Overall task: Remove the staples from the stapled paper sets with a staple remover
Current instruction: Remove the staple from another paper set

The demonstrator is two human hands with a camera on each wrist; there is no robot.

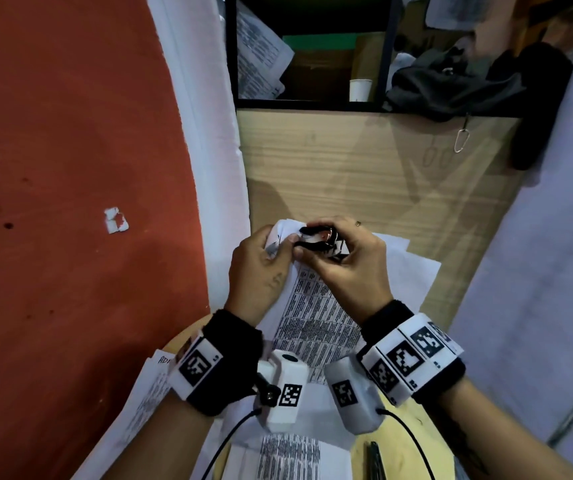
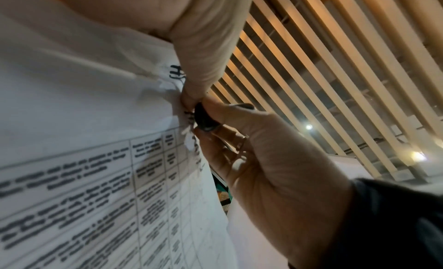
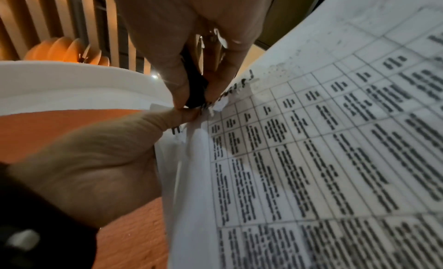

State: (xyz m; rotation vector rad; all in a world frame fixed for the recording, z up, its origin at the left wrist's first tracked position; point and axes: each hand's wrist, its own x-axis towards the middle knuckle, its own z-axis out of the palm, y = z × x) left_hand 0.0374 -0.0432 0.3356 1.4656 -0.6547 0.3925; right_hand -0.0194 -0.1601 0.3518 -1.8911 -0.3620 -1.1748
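Note:
A stapled paper set [image 1: 313,317] printed with tables is held up over the desk, its top corner crumpled. My left hand [image 1: 283,244] pinches that corner between thumb and fingers. My right hand [image 1: 309,240] grips a black staple remover [image 1: 319,237], whose tip is pressed into the same corner. In the left wrist view the remover [image 2: 203,117] sits against the paper's edge [image 2: 95,159], right below my left thumb [image 2: 199,68]. The right wrist view shows the remover [image 3: 194,89] between my right fingers, meeting the torn corner of the sheet [image 3: 335,140]. I cannot make out the staple itself.
More loose printed sheets [image 1: 406,268] lie on the wooden desk [image 1: 364,168] under my hands. A dark pen [image 1: 375,459] lies near the front edge. At the back are a paper cup [image 1: 360,90] in a shelf and a black bag [image 1: 468,81]. A red wall [image 1: 70,168] stands to the left.

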